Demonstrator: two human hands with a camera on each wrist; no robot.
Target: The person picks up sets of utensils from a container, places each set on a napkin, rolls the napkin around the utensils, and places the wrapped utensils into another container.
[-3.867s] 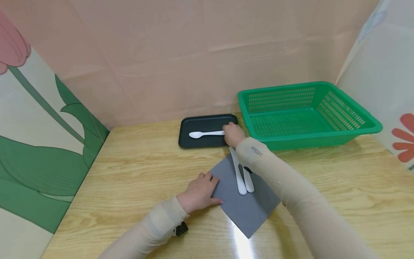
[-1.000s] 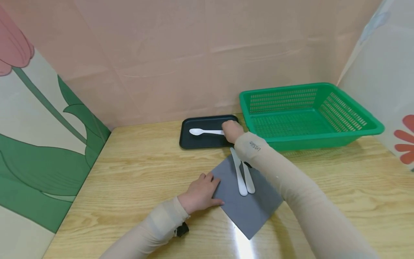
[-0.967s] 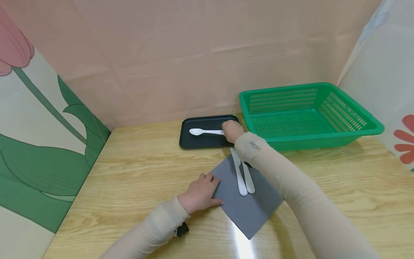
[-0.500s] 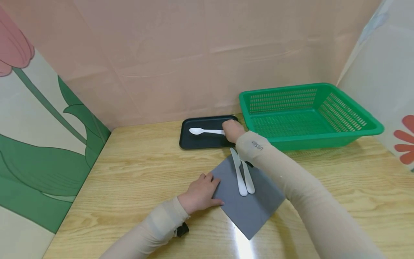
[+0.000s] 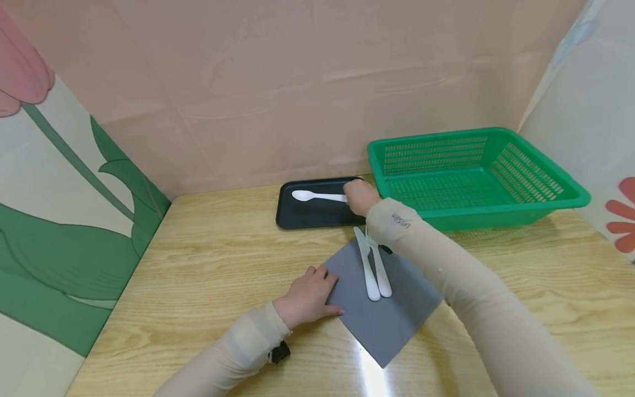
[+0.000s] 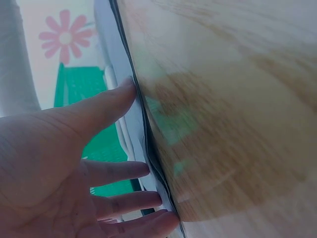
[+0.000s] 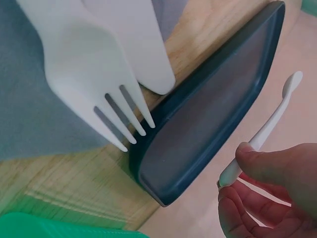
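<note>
Right hand (image 5: pixel 360 197) gripped the white spoon (image 5: pixel 319 196) by the handle end, thumb on one side, curled fingers on the other. Spoon was up off the black tray (image 5: pixel 317 218), over it in the head view, bowl pointing to the person's left; right wrist view showed a gap between the two. Left hand (image 5: pixel 305 298) had its fingers spread and fairly straight, holding nothing, fingertips and thumb touching the left edge of the grey cloth (image 5: pixel 382 331). Left wrist view showed that edge as thin layers, slightly parted near the fingers. Cloth lay flat, turned cornerwise, on the wood-grain table (image 5: pixel 213 253). White knife (image 5: pixel 368 270) and white fork (image 5: pixel 380 270) lay side by side on it, knife on the left, handles toward the person; knife tip ran past the cloth's far edge. Fork's tines sat partly behind the right sleeve (image 5: pixel 466 281) in the head view, but showed plainly in the right wrist view. Green basket (image 5: pixel 476 190) stood to the right of the tray, just beside it. Pinkish backdrop (image 5: pixel 248 88) ran behind everything; left wall panel (image 5: pixel 64 264) had a big printed flower, right one a red-petalled flower (image 5: pixel 622 215).
</note>
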